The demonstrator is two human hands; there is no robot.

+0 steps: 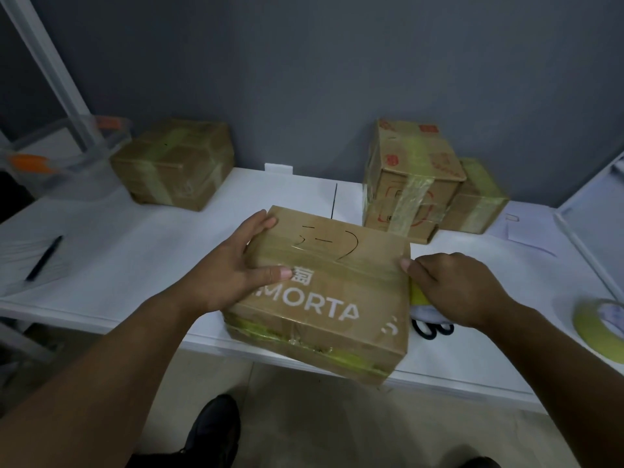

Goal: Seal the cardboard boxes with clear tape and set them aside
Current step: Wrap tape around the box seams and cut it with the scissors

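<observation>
**Taping the printed box at the tabletop edge**

My left hand point(233, 265) gripped the left side of the brown cardboard box printed with white lettering point(324, 298), fingers curled over its far corner and thumb flat on the top. The box overhung the near edge of the white tabletop point(135, 251). My right hand point(452, 285) pinched yellowish clear tape point(417, 293) against the box's right side. A yellowish roll of tape point(599, 327) lay far right; three taped cardboard boxes point(412, 177) stood behind.

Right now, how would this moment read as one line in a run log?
step: taping | left hand: holds lettered brown cardboard box | right hand: pinches clear tape strip at box's right edge | yellowish tape roll: on white table
</observation>
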